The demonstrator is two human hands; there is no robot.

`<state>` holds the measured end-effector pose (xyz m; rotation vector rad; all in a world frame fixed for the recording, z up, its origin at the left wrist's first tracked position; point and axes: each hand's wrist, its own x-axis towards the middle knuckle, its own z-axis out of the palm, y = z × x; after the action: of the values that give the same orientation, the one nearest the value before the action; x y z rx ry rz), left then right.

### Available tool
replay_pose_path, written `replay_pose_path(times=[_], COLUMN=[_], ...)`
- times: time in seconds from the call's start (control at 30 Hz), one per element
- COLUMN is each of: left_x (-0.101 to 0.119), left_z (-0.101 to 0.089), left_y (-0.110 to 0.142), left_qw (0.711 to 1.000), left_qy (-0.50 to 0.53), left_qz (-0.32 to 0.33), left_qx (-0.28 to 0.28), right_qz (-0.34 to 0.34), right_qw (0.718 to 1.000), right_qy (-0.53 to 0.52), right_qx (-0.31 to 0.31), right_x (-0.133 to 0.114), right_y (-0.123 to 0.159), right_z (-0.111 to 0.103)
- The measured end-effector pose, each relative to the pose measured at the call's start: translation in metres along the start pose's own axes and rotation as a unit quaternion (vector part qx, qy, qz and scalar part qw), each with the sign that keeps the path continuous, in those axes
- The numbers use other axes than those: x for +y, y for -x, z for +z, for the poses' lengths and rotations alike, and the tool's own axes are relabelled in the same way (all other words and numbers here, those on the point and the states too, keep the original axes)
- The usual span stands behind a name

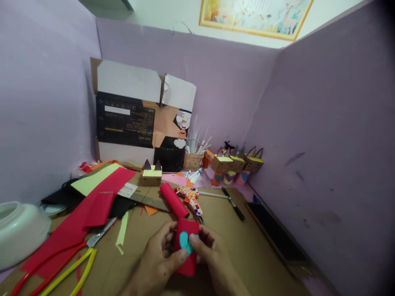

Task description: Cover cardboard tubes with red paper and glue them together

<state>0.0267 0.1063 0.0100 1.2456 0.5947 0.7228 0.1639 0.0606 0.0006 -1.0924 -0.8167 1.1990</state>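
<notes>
My left hand (pixel 161 255) and my right hand (pixel 211 253) both grip a red paper tube (pixel 187 267) low in the middle of the head view. On its front is a teal paper heart (pixel 184 238), with both thumbs pressing on it; part of the heart is hidden under them. Fingers of each hand curl round the tube's sides. Just beyond it lies another red paper roll (pixel 174 200). Beside that roll rests a glue gun (pixel 190 199) with a flowery pattern.
Scissors (pixel 91 242) with red and yellow handles lie at left by red paper sheets (pixel 58 250) and a white bowl (pixel 21 234). A cardboard head with ears (pixel 152 177) stands behind. Several similar figures (pixel 222 163) line the back right. A black pen (pixel 233 204) lies right.
</notes>
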Motion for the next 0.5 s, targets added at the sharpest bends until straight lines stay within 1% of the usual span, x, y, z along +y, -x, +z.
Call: replay_pose_path(times=[0.07,0.13,0.23,0.33,0.43,0.5], left_x=[-0.003,-0.004,-0.001,0.007,0.013,0.012], left_z=[-0.002,-0.005,-0.009,-0.009,-0.006,-0.004], left_y=[0.000,0.000,-0.001,-0.002,0.000,0.001], left_qw=[1.000,0.999,0.999,1.000,0.999,0.999], left_qy=[0.025,0.038,0.029,0.016,0.004,-0.017], left_qz=[-0.001,-0.010,-0.020,-0.021,-0.017,-0.019], left_qx=[-0.008,-0.001,0.011,-0.009,-0.032,-0.024], right_qz=[0.037,0.063,0.080,0.066,0.024,0.002], right_qw=[0.999,0.995,0.992,0.995,0.999,0.999], right_qy=[-0.036,-0.071,-0.092,-0.073,-0.003,0.046], right_qx=[0.005,0.011,0.021,0.027,0.028,0.024], right_x=[-0.002,-0.004,-0.005,-0.004,-0.002,-0.001], right_y=[0.001,0.002,0.002,0.002,0.003,0.004], right_z=[0.000,0.000,0.000,0.000,0.001,0.002])
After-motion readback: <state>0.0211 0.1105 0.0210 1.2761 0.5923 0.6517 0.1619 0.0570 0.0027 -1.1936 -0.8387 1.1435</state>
